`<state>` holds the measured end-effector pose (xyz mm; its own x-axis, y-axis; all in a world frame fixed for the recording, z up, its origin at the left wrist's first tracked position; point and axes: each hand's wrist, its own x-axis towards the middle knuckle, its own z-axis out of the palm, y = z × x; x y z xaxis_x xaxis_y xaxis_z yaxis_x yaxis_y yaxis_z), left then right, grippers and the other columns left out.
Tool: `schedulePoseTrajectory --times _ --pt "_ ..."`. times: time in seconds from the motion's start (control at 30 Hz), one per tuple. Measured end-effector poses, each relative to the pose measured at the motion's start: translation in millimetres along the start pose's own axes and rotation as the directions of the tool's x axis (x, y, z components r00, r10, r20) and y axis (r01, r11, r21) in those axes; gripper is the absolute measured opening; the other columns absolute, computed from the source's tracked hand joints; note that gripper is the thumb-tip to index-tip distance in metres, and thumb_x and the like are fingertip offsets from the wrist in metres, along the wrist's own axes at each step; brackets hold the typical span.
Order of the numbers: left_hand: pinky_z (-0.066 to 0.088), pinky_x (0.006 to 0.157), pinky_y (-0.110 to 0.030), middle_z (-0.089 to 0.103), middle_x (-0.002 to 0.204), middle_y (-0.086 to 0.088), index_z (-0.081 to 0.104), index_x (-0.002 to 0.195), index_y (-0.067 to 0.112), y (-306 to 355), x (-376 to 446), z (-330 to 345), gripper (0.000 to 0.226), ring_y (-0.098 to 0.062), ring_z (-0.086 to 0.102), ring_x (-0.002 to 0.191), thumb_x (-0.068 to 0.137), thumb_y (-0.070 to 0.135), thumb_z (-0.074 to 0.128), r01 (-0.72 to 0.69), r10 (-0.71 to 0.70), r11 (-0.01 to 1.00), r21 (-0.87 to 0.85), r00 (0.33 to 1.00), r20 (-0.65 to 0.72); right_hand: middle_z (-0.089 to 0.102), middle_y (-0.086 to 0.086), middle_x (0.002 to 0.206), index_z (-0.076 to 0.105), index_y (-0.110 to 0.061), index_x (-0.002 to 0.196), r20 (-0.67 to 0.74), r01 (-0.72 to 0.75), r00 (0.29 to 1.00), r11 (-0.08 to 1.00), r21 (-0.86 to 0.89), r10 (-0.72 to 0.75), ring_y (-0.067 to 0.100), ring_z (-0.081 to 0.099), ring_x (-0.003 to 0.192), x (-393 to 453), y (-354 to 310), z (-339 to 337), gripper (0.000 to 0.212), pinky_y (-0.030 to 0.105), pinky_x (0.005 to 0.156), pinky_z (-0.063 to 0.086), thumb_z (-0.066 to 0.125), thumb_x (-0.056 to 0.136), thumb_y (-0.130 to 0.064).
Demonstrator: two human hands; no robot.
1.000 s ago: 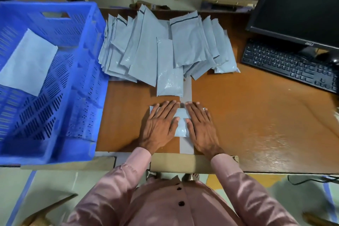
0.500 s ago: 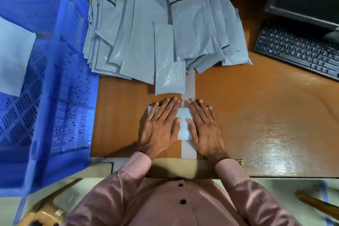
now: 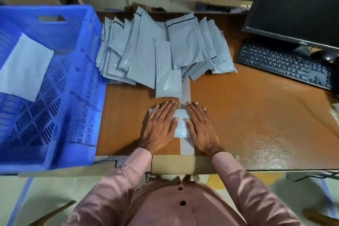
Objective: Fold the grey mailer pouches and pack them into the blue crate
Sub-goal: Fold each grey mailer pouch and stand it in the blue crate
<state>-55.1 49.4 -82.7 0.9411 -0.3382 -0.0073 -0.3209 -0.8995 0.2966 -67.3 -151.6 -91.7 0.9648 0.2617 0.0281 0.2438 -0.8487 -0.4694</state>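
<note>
Both hands lie flat on a folded grey pouch (image 3: pixel 180 124) at the near middle of the brown desk (image 3: pixel 247 115), fingers straight and spread, pressing it down rather than gripping it. The left hand (image 3: pixel 160 124) covers the pouch's left part, and the right hand (image 3: pixel 200 126) covers its right edge, the two thumbs close together over the pouch's bare centre. The pouch sits across a grey strip of tape (image 3: pixel 186 145) that runs from the desk's near edge towards the far side. Just beyond the fingertips lies a single unfolded pouch (image 3: pixel 167 77), lengthwise and apart from the hands, its far end overlapping the fanned pile of grey mailer pouches (image 3: pixel 146 47) that spreads across the back of the desk. The blue crate (image 3: pixel 78 97) stands at the left, its side against the desk's left part and close beside the pile; inside it one grey pouch (image 3: pixel 23 68) lies tilted against the slatted wall. At the right rear stand a black monitor (image 3: pixel 297 5) and, in front of it, a black keyboard (image 3: pixel 286 64), both well apart from the hands. Pink sleeves (image 3: pixel 238 180) reach in from the near edge, over a strip of cardboard (image 3: pixel 181 164) along the desk front
</note>
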Motion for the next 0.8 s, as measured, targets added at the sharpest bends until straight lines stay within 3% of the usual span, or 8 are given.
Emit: schedulePoseTrajectory --times 0.17,0.4,0.8 --pt "0.001 0.129 -0.035 0.032 0.167 0.006 0.032 0.161 0.024 -7.6 0.0 -9.1 0.057 -0.01 0.018 0.157 0.11 0.046 0.021 -0.019 0.022 0.995 -0.102 1.0 0.021 0.029 -0.003 0.168 0.032 -0.023 0.161 0.023 -0.023 1.0 0.992 0.127 0.02 0.013 0.01 0.159 0.3 1.8 -9.3 0.059 0.05 0.128 0.012 0.024 0.11 -0.05" --pt "0.001 0.13 -0.042 0.024 0.17 0.007 0.022 0.165 0.026 -7.6 -15.0 -5.1 0.058 -0.012 0.013 0.158 0.111 0.047 0.016 -0.023 0.023 1.0 -0.002 1.0 0.018 0.022 -0.007 0.171 0.022 -0.024 0.165 0.018 0.051 0.999 0.999 -0.009 -0.051 0.011 0.006 0.16 -10.7 1.2 -4.0 0.055 0.049 0.128 0.016 0.025 0.113 -0.042" --pt "0.012 0.129 -0.046 0.029 0.168 0.006 0.028 0.163 0.023 -8.7 -12.5 10.6 0.055 -0.015 0.023 0.156 0.112 0.041 0.027 -0.016 0.016 1.0 -0.002 0.996 -0.086 0.02 -0.01 0.171 0.022 -0.026 0.165 -0.013 -0.021 1.0 1.0 -0.011 0.02 0.009 0.006 0.159 -10.3 -2.3 5.4 0.055 0.045 0.129 0.013 0.021 0.112 -0.044"
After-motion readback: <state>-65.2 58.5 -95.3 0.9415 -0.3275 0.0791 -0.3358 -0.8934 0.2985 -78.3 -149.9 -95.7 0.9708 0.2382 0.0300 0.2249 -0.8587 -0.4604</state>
